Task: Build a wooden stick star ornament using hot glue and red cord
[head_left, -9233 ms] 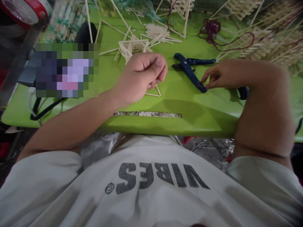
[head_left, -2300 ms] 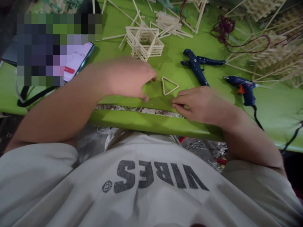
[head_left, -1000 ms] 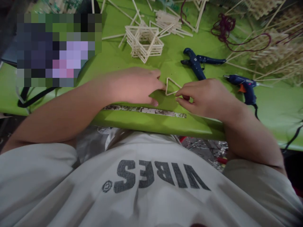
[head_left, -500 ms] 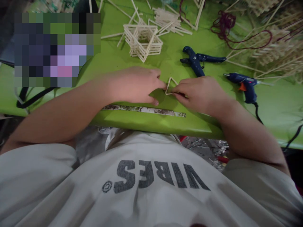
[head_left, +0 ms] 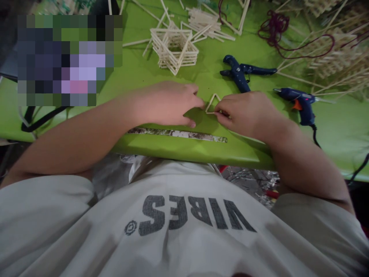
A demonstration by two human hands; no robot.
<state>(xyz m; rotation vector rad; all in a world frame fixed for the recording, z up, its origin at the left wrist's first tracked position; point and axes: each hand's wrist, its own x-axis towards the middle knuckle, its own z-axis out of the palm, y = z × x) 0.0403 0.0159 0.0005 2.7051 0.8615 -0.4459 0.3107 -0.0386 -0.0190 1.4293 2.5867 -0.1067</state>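
My right hand (head_left: 245,114) pinches a small triangle of thin pale sticks (head_left: 211,104) by its right side, low over the green table (head_left: 248,152). To the left of the triangle, my left hand (head_left: 170,103) rests with fingers and thumb apart, holding nothing; its index fingertip is close to the triangle's left side. A narrow mottled strip (head_left: 178,134) lies below my left hand. Beyond the hands stands a star-shaped stack of sticks (head_left: 174,50). A dark blue cutter (head_left: 238,73) lies just behind my right hand.
A blue glue gun (head_left: 300,100) with a black cable lies to the right. Loose pale sticks (head_left: 204,23) are piled at the back. Dark red string (head_left: 273,29) and more stick structures (head_left: 337,61) fill the back right. A blurred-out area covers the upper left.
The triangle has shifted slightly right and turned in my right hand, showing wider. A small gap now separates it from my left index fingertip.
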